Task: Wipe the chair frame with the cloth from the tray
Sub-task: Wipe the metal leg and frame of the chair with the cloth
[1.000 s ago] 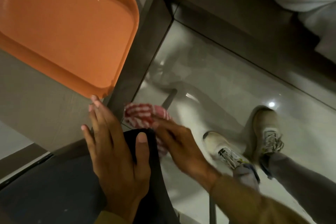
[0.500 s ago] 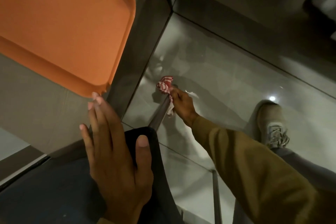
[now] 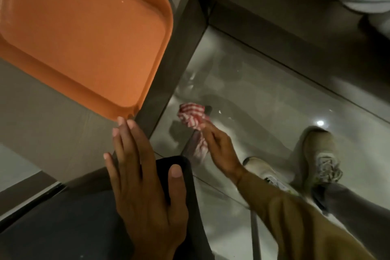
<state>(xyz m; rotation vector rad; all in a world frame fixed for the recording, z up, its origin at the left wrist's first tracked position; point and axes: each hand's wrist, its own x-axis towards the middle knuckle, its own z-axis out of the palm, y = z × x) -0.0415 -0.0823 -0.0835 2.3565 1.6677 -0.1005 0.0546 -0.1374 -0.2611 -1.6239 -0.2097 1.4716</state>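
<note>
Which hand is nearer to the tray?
Left. The left hand lies on the chair, fingertips at the tray corner. The right hand is lower, holding the cloth away from it.

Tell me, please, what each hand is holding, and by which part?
The right hand grips the striped cloth by its lower bunched part; the left hand only rests flat on the chair.
</note>
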